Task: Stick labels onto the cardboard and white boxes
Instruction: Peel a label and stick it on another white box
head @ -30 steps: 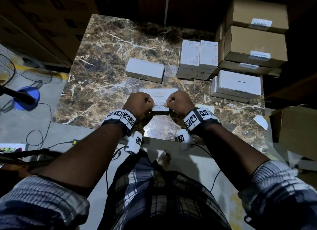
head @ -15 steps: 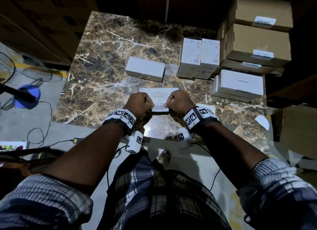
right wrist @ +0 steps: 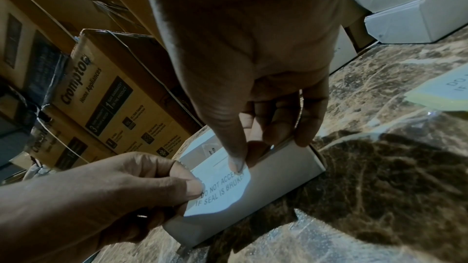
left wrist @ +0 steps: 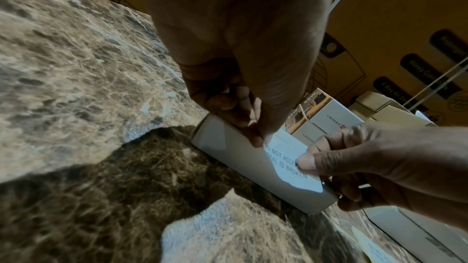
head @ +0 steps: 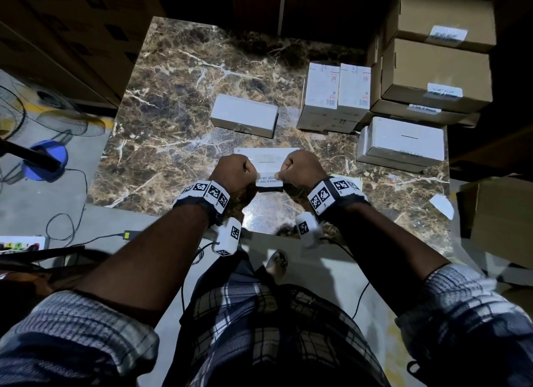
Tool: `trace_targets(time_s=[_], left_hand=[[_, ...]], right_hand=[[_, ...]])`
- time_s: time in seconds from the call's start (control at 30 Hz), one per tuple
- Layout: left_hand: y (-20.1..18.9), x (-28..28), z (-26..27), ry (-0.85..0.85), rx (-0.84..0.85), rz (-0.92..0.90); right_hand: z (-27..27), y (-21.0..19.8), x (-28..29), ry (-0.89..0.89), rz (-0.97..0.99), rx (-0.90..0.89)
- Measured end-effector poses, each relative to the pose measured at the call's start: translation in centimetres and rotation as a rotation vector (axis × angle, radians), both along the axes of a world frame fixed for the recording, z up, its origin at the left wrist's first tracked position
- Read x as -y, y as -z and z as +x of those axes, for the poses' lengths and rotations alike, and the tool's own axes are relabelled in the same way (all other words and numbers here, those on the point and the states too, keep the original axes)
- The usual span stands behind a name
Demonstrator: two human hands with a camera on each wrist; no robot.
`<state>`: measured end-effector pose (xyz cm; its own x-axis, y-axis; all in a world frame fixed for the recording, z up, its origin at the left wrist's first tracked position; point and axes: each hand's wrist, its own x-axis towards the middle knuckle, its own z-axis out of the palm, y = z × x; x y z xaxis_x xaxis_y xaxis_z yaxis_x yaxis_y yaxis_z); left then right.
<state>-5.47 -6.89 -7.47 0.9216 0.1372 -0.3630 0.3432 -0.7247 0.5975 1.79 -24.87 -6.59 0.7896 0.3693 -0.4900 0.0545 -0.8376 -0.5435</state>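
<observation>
White label (head: 269,181) printed "DO NOT ACCEPT IF SEAL IS BROKEN" sits folded over the near top edge of a flat white box (head: 266,159), part on the top face, part down the near side face. Box lies on the marble table (head: 178,121), close to the table's near edge, centre. Left hand (head: 233,173) pinches the label's left end: thumb tip on the printed face, other fingers curled at the box's left end. Right hand (head: 300,169) pinches the label's right end the same way, thumb (left wrist: 307,162) pressed on the text, fingers curled down the box's right end. Left wrist view: left thumb tip (left wrist: 255,139) at the label's upper left corner. Label's lower part lies flat and lit on the side face.

Open table left of the box and behind it on the left. A 2nd white box (head: 244,119) lies just beyond, apart from the held one. 2 upright white boxes (head: 336,94) stand right of that, touching each other. 2 flat white boxes stacked (head: 403,144) at right. 3 cardboard boxes (head: 435,72) stacked at far right, each with a label on its near edge. Label sheet (right wrist: 445,91) on the table right of the right wrist. Loose white paper scrap (head: 441,206) near the table's right edge.
</observation>
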Motion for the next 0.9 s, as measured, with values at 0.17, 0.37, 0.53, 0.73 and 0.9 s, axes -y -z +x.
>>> trace_targets(time_s=[0.17, 0.37, 0.53, 0.73, 0.9], left_hand=[[-0.3, 0.1, 0.4, 0.019, -0.028, 0.016], [-0.1, 0.1, 1.0, 0.028, -0.070, 0.028], [0.1, -0.7, 1.5, 0.057, -0.147, 0.056], [-0.3, -1.0, 1.7, 0.084, -0.162, 0.018], [-0.1, -1.4, 1.7, 0.085, -0.165, 0.004]], right_hand=[[0.2, 0.3, -0.2, -0.011, -0.012, -0.004], [0.4, 0.6, -0.2, -0.005, -0.002, -0.020], [0.8, 0.9, 0.0, -0.011, -0.012, -0.036], [0.9, 1.0, 0.4, -0.063, -0.050, 0.029], [0.1, 0.9, -0.9, -0.154, -0.160, 0.157]])
